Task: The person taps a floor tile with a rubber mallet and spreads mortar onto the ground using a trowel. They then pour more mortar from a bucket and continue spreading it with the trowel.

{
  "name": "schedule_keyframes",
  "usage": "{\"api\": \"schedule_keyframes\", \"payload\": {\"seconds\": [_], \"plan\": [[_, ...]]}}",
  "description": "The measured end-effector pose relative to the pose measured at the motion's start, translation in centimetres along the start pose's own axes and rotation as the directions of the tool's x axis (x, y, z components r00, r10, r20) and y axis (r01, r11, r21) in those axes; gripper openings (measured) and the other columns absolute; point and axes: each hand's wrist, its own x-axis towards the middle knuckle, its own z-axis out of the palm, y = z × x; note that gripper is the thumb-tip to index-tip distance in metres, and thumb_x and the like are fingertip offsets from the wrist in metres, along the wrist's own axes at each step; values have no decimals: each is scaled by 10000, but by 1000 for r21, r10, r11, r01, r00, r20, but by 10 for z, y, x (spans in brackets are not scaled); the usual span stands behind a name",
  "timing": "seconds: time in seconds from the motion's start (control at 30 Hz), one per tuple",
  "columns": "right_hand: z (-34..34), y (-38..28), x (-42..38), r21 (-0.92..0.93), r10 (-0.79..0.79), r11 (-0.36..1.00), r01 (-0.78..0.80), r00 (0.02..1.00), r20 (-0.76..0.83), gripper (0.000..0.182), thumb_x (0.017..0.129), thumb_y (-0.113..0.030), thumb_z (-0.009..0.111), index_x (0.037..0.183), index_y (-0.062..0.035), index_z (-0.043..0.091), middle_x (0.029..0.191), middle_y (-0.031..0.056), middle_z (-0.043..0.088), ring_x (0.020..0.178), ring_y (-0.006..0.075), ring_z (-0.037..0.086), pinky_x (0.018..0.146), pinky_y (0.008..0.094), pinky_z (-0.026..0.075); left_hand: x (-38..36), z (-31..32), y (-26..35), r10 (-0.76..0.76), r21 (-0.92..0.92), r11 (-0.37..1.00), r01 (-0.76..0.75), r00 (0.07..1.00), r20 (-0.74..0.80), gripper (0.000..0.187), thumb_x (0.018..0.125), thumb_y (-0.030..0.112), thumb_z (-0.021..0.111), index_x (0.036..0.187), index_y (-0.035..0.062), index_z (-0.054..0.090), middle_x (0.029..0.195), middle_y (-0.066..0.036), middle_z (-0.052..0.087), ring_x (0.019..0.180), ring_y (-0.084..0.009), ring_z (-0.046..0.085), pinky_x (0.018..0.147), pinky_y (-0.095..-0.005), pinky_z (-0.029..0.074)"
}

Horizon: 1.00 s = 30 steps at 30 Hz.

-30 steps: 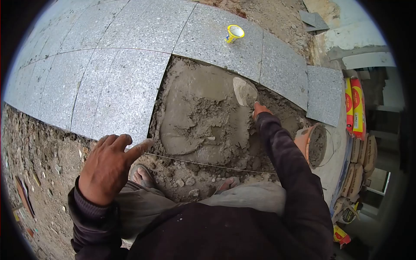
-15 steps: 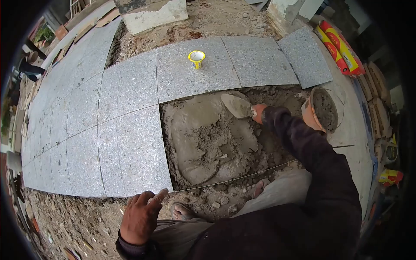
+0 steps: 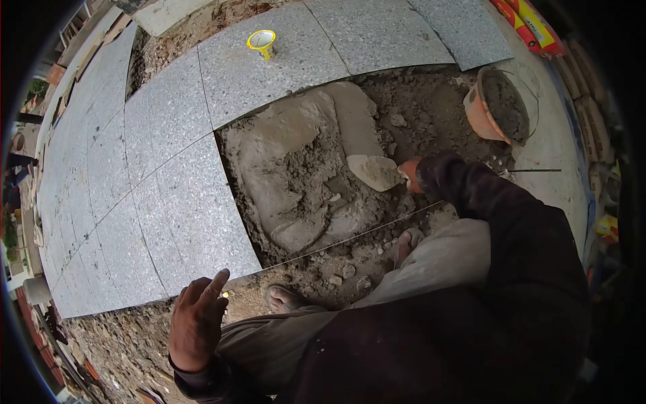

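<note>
My right hand [image 3: 408, 174] grips the handle of a trowel [image 3: 374, 172], whose mortar-coated blade lies on a bed of wet grey mortar [image 3: 303, 168] in a gap between laid tiles. My left hand [image 3: 197, 324] hovers open, fingers spread, near the corner of a grey granite tile [image 3: 185, 222], holding nothing. A taut string line [image 3: 350, 237] runs across the front edge of the mortar bed. My sandalled feet [image 3: 282, 299] rest on the rubble just below it.
An orange bucket of mortar [image 3: 494, 108] stands right of the bed. A yellow cup [image 3: 262, 42] sits on a far tile. Stacked cement bags [image 3: 531, 23] line the right edge. Loose dirt and rubble [image 3: 114, 343] lie at the lower left.
My right hand has drawn the trowel back toward me across the mortar. The view has tilted and shifted, and my left hand has dropped lower and away from the tile edge.
</note>
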Motion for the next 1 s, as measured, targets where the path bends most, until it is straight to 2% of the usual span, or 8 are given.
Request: {"api": "schedule_keyframes", "payload": {"seconds": [0.23,0.33,0.53,0.63,0.73,0.87,0.93,1.0], "plan": [[32,1,-42,-239,-74,964,118,980,185,406,776,-106,551,1165,-18,477,1050,220,568,968,384,553,820,427,465,0,6,3,-48,22,999,48,999,22,482,698,4,641,1154,129,550,932,-125,573,820,-281,558,695,-365,459],[31,-5,-59,-239,10,971,25,989,146,366,815,-114,519,1172,-51,467,1036,221,572,943,375,572,796,440,473,-4,5,2,-103,5,995,103,994,32,496,701,3,647,1166,145,545,953,-129,570,834,-284,554,702,-365,459],[71,35,-53,-312,101,945,-101,995,-14,317,858,-156,466,1174,-132,450,1004,182,589,926,343,594,736,469,474,2,7,8,34,94,995,-29,998,-48,507,687,-20,659,1157,136,549,1032,-133,539,902,-286,537,748,-358,448],[87,72,-52,-357,94,926,-121,991,-92,287,847,-152,483,1128,-127,434,965,158,611,892,329,612,690,446,483,6,5,10,40,73,997,-39,999,-12,520,704,-30,636,1190,118,524,1059,-158,532,934,-305,537,766,-344,447],[53,84,-88,-432,26,897,-90,988,-153,281,835,-150,487,1113,-137,444,906,139,622,796,330,627,652,452,473,9,6,15,12,38,999,-12,1000,6,491,693,-17,653,1154,118,548,1032,-148,533,917,-292,533,765,-363,447],[15,121,-149,-234,174,896,-376,785,-595,312,806,-141,518,1112,-149,461,832,119,614,730,316,621,639,461,462,16,10,0,0,-56,998,5,997,80,525,701,-32,611,1201,91,510,973,-142,558,857,-275,547,746,-344,447],[-31,138,-190,-126,416,807,-577,707,-572,359,757,-99,560,1105,-123,474,885,124,614,828,326,607,686,445,475,23,10,0,-69,-65,995,75,993,99,518,699,-60,575,1198,63,510,921,-130,570,805,-227,543,729,-312,447],[-62,182,-211,-121,543,679,-724,606,-581,243,777,-94,552,1020,-106,546,917,130,622,860,297,615,686,405,493,27,11,-16,-67,-75,994,75,993,102,545,698,-55,580,1219,85,500,896,-126,564,771,-217,550,714,-309,454]]}}
